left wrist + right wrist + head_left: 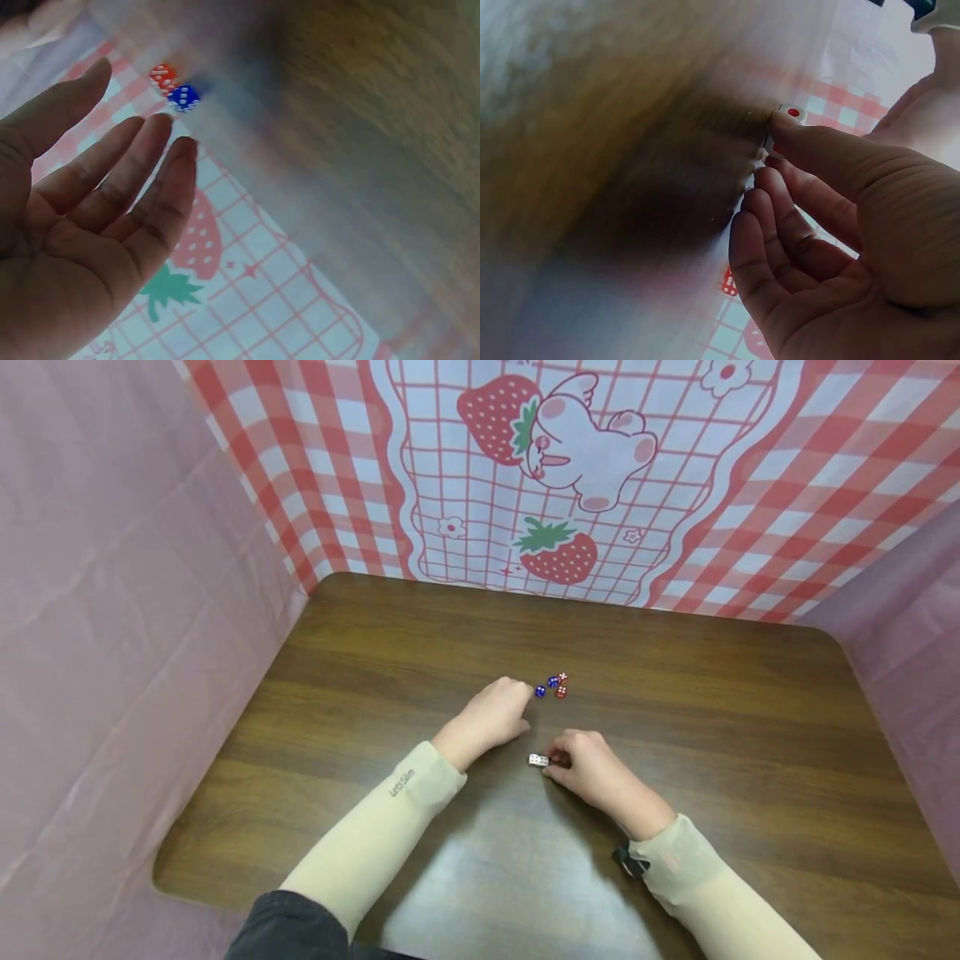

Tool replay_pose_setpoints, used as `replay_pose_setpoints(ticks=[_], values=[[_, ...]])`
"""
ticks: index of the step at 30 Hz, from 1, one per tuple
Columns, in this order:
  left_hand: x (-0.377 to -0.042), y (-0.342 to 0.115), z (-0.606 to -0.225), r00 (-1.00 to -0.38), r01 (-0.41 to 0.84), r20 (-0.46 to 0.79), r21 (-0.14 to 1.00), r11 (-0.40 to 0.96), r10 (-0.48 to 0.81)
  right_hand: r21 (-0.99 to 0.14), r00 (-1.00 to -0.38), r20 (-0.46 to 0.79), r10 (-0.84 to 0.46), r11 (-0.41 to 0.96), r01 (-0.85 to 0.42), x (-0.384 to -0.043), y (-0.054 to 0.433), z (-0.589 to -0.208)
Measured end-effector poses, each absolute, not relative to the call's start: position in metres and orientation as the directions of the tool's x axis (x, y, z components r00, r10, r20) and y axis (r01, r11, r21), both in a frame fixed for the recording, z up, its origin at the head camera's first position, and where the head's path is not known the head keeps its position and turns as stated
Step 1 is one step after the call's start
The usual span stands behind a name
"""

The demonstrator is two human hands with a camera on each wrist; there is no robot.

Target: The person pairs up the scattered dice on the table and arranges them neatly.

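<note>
Pinching side-by-side white dice on the bench with right hand; holding nothing in relaxed left hand. Looks partway tbh, got blue dice and red dice left, bunched farther out.

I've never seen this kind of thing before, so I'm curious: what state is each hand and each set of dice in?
Left hand: fingers relaxed, holding nothing.
Right hand: pinching the white dice at one end.
White dice: two, side by side, at the right hand's fingertips.
Blue dice: two, lying loose near the left hand.
Red dice: two, lying loose beside the blue ones.
</note>
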State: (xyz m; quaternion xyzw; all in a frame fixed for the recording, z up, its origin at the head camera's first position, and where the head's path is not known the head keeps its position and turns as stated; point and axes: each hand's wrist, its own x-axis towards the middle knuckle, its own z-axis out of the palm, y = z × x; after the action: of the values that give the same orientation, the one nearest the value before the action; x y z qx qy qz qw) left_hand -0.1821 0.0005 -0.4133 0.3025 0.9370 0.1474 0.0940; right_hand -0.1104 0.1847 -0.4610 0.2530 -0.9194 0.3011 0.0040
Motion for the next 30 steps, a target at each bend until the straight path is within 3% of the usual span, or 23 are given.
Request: replay_pose_setpoints(ticks=[11, 30], values=[[-0.218, 0.01, -0.424, -0.799, 0.536, -0.044, 0.4, 0.743, 0.6, -0.551, -0.875, 0.156, -0.459, 0.694, -0.463, -0.111, 0.186, -0.461], [-0.244, 0.02, -0.435, -0.764, 0.557, -0.086, 0.414, 0.72, 0.64, -0.559, -0.877, 0.142, -0.459, 0.694, -0.454, -0.111, 0.186, -0.46]])
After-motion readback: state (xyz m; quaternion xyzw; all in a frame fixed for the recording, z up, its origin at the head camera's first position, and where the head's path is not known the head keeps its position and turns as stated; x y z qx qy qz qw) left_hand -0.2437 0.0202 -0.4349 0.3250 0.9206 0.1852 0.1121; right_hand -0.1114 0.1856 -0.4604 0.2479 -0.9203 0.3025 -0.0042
